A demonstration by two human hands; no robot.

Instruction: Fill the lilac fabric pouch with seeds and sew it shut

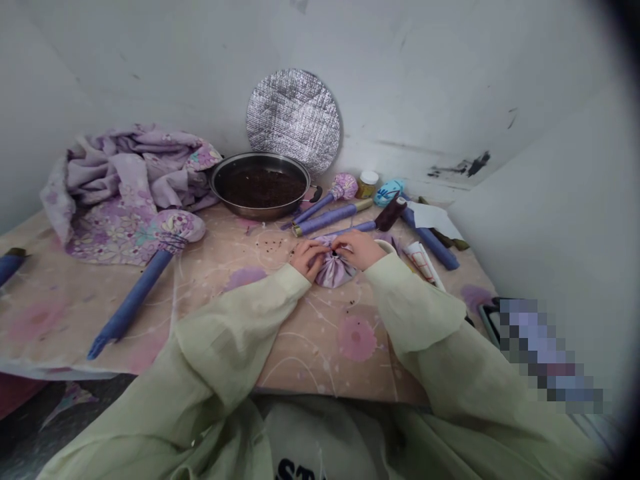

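A small gathered piece of lilac floral cloth (336, 272) lies in front of me at the middle of the table, its pleats fanning toward me. My left hand (307, 258) pinches its gathered top from the left. From the right, my right hand (361, 249) closes its fingers on the same gather. Something small and dark shows between the fingertips, too small to name. Just beyond the hands lies a thin blue-wrapped stick (357, 228), next to a spool of dark thread (391, 213).
A wide pan (260, 208) of dark loose material stands at the back, before a round silver mat (295, 117). Crumpled floral cloth (110, 200) and a stick with a cloth-covered head (135, 293) lie left. A white-lidded jar (368, 181) and blue-wrapped rolls (433, 240) are right.
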